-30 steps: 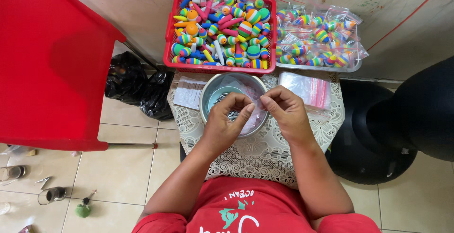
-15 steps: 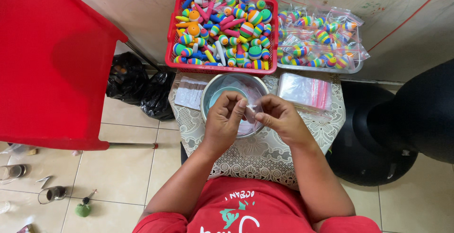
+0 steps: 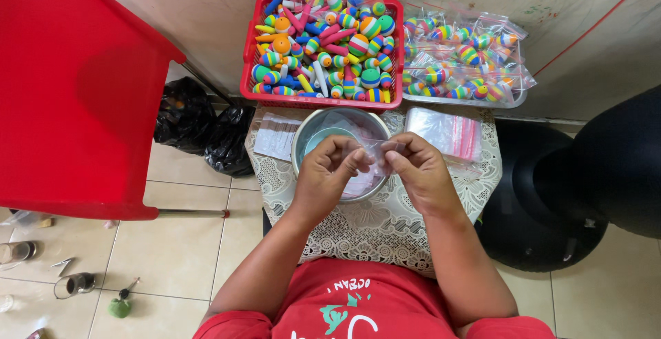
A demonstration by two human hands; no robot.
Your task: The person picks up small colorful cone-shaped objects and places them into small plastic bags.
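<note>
We have both hands over the metal bowl (image 3: 337, 132) on the lace-covered stool top (image 3: 385, 225), and we take that bowl as our landmark. Our left hand (image 3: 329, 174) and right hand (image 3: 421, 172) are each pinched closed on the edges of a small clear plastic bag (image 3: 375, 153), held between the fingertips just above the bowl's near right rim; whether anything is inside it we cannot tell. The film is thin and slick, so to our eye the likeliest slip is that one pinch loses its edge and the bag drops into the bowl, among the other clear bags that seem to lie there — hard to pick out again. A sharp pull apart could also tear the film, we judge, and the bowl sits close to the stool's edge under our wrists, where a nudge might shift it. As for packages: beyond the bowl, against the wall, stands a red basket (image 3: 249, 70) heaped with loose striped foam floats in orange, green, blue, pink and yellow. To the right of that basket, beyond and right of the bowl, lies a tray of filled clear bags (image 3: 468, 57), each holding such striped pieces. Just right of the bowl rests a flat stack of empty clear bags (image 3: 446, 131) with reddish strips along one edge — left of the bowl lies a pale printed paper sheet (image 3: 275, 138), its print too small to read.
</note>
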